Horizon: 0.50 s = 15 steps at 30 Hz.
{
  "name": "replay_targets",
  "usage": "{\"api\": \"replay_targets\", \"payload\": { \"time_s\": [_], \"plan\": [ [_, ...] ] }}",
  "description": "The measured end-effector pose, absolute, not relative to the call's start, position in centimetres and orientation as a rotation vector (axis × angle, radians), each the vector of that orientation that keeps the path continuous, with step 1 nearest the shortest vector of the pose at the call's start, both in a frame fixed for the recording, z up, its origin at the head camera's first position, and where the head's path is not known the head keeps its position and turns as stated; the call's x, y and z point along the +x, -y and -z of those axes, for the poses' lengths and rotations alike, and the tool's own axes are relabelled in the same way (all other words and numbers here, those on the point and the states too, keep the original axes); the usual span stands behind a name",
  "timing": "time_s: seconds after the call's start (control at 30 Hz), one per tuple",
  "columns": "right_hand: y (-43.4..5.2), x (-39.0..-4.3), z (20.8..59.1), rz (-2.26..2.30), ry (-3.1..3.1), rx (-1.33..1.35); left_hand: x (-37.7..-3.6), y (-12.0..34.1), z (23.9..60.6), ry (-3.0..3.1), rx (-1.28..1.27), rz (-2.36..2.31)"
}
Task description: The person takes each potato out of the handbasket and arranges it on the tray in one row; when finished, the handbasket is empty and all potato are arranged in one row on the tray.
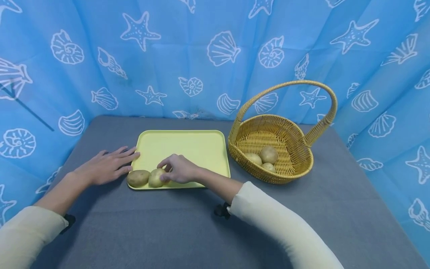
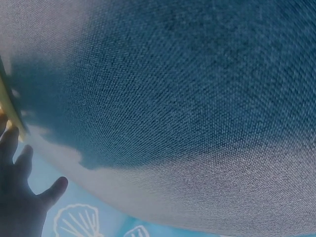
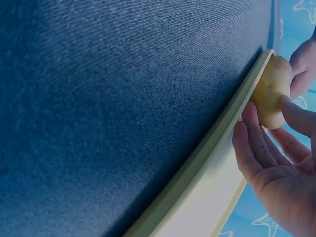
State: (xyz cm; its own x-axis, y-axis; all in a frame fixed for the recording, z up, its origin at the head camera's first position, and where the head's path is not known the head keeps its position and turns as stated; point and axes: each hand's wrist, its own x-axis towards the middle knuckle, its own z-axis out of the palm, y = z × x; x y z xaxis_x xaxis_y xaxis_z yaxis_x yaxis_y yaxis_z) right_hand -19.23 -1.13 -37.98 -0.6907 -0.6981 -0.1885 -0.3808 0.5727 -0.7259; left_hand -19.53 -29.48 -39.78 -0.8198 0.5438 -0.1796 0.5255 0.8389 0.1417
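Head view shows my left hand [image 1: 106, 166] lying flat on the grey table [image 1: 174, 231], fingers straight, tips against the left edge of the yellow tray [image 1: 191, 145], likely to steady it. At the tray's front left corner sits one potato [image 1: 138, 178]; touching it, a second potato [image 1: 156, 177] sits in my right hand's [image 1: 179, 170] curled fingers. Further right, the wicker basket [image 1: 285, 175] keeps three more potatoes [image 1: 263, 158].

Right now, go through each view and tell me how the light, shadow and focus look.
Head view: even, soft light, sharp throughout, faint shadows under the hands on the grey tablecloth; edges bow outward. Left wrist view: dim and bluish, a broad dark shadow across the cloth, left hand in silhouette. Right wrist view: cloth close and soft, tilted frame; potato and yellow tray rim lit brighter.
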Motion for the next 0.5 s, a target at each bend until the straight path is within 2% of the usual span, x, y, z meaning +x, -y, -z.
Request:
{"api": "replay_targets", "payload": {
  "time_s": [0.3, 0.5],
  "plan": [
    [0.0, -19.2, 37.5, 0.89, -2.293, -0.925, -19.5, 29.3, 39.7, -2.813, 0.832, -0.113],
    [-3.2, -18.7, 35.8, 0.917, -2.165, -0.957, -19.5, 29.3, 39.8, -2.817, 0.834, -0.112]
  ]
}}
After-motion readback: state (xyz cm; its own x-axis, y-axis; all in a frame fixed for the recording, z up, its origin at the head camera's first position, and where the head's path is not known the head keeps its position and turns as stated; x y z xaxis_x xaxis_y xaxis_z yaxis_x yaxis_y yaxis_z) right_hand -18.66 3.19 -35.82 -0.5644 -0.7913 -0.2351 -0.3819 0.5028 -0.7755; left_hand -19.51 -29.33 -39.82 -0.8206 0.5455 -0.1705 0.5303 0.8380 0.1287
